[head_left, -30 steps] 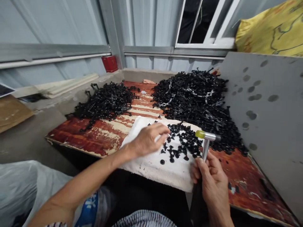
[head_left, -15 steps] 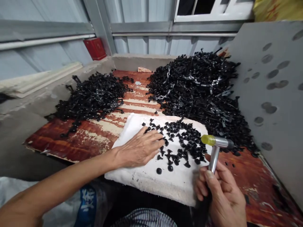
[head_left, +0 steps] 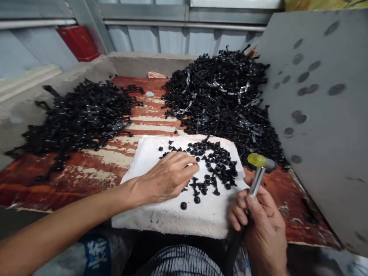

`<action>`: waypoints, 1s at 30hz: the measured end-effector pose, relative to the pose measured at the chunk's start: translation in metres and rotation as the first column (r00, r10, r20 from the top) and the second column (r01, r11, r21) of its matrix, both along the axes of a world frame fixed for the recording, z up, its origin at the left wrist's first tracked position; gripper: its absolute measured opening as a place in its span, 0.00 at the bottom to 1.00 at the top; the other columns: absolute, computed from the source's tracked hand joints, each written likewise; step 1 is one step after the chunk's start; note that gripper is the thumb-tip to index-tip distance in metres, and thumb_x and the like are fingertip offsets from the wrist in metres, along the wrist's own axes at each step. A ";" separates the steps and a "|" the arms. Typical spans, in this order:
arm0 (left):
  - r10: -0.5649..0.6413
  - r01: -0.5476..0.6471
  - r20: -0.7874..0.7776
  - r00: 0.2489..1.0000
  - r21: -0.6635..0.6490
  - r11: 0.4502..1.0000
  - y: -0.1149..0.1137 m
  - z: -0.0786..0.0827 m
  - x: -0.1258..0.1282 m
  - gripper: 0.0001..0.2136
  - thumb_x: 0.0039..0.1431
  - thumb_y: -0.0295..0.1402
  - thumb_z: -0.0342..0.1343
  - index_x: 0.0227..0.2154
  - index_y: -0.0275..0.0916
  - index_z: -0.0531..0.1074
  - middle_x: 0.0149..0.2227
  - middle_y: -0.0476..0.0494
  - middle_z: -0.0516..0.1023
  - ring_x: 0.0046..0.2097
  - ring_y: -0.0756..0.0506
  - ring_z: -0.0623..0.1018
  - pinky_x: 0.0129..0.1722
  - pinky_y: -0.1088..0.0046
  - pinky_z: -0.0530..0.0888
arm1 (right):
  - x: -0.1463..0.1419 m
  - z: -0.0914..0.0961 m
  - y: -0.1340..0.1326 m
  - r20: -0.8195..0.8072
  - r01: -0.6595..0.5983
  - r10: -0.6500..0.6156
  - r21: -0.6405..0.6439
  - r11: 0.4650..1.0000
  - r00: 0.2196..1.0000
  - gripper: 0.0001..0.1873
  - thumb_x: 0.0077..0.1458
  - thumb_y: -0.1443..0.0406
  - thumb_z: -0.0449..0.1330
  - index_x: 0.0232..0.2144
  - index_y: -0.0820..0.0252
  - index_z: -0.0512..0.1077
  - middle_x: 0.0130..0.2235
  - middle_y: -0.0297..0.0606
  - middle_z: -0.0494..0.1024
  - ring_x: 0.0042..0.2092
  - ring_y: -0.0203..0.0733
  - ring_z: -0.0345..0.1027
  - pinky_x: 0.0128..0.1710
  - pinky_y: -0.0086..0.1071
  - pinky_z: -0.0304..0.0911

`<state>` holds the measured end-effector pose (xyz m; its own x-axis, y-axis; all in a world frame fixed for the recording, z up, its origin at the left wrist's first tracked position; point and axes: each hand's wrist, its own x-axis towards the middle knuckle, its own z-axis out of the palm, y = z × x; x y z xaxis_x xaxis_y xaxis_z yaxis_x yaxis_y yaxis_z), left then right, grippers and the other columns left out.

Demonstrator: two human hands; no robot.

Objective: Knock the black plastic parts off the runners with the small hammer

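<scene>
Many small black mushroom-shaped pieces (head_left: 220, 163) are scattered over a folded white cloth (head_left: 172, 220). Among them at the cloth's left part, my left hand (head_left: 169, 174) is curled, its fingertips drawn together; whatever they pinch is hidden. My right hand (head_left: 260, 222) grips the handle of a small mallet (head_left: 258, 182) at the cloth's right edge. The mallet has a yellow face on its left, a grey one on its right, and a metal shaft with a dark grip. It is held upright, head raised, apart from the black pieces.
A large heap of black strip-like parts (head_left: 218, 96) is piled behind the cloth, with a smaller heap (head_left: 83, 115) at left. Both lie on a worn red-brown board (head_left: 155, 113). A grey spotted panel (head_left: 319, 126) stands at right; a red box (head_left: 79, 42) is at the back left.
My left hand has gone from lying flat with fingers stretched to curled, fingertips together. My right hand still holds the mallet. The view has shifted, so the surroundings appear further left and higher.
</scene>
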<state>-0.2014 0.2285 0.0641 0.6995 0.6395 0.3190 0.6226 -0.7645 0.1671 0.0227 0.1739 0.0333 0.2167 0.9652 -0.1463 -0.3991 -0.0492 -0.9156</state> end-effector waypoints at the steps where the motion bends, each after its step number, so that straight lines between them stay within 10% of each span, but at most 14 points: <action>1: -0.015 0.015 -0.003 1.000 -0.030 0.999 0.008 0.001 0.011 0.11 0.65 0.25 0.45 0.45 0.34 0.72 0.47 0.37 0.75 0.49 0.42 0.72 0.49 0.62 0.71 | 0.000 0.000 0.001 -0.005 0.009 -0.009 0.005 1.000 1.000 0.12 0.52 0.60 0.67 0.38 0.53 0.70 0.25 0.25 0.65 0.18 0.27 0.54 0.13 0.21 0.54; 7: -0.011 0.001 -0.106 0.994 -0.095 0.995 0.044 0.005 0.068 0.15 0.65 0.37 0.50 0.49 0.34 0.70 0.52 0.34 0.70 0.53 0.36 0.68 0.50 0.55 0.71 | 0.000 0.001 0.002 -0.046 0.003 -0.002 0.016 1.000 0.999 0.14 0.53 0.59 0.66 0.41 0.52 0.70 0.25 0.25 0.65 0.18 0.26 0.53 0.13 0.21 0.56; 14: -0.086 0.077 -0.171 0.981 -0.059 0.995 0.068 0.004 0.072 0.17 0.69 0.36 0.42 0.55 0.35 0.66 0.60 0.34 0.66 0.58 0.37 0.66 0.55 0.53 0.65 | 0.005 -0.004 0.000 -0.089 -0.040 0.043 0.035 0.999 0.995 0.14 0.56 0.58 0.64 0.45 0.52 0.71 0.25 0.24 0.65 0.18 0.25 0.53 0.14 0.20 0.56; 24: -0.032 0.001 -0.235 0.972 -0.130 0.991 0.038 -0.003 0.028 0.23 0.69 0.41 0.41 0.62 0.36 0.60 0.67 0.29 0.58 0.68 0.30 0.56 0.60 0.41 0.56 | 0.007 -0.005 -0.001 -0.081 -0.042 0.045 0.040 0.998 0.996 0.12 0.57 0.60 0.63 0.44 0.51 0.72 0.25 0.26 0.66 0.18 0.27 0.54 0.14 0.21 0.57; 30: -0.204 0.164 -0.203 0.958 -0.199 0.966 -0.010 -0.014 0.016 0.28 0.65 0.45 0.49 0.64 0.36 0.58 0.67 0.29 0.59 0.68 0.30 0.56 0.62 0.37 0.54 | 0.006 -0.001 -0.002 -0.028 -0.026 0.026 0.013 1.000 0.999 0.12 0.55 0.61 0.64 0.43 0.52 0.72 0.25 0.26 0.66 0.18 0.27 0.54 0.14 0.22 0.56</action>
<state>-0.1853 0.2182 0.0505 0.8503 0.5250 0.0366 0.5103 -0.8396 0.1860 0.0282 0.1723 0.0319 0.1873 0.9723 -0.1399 -0.4230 -0.0487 -0.9048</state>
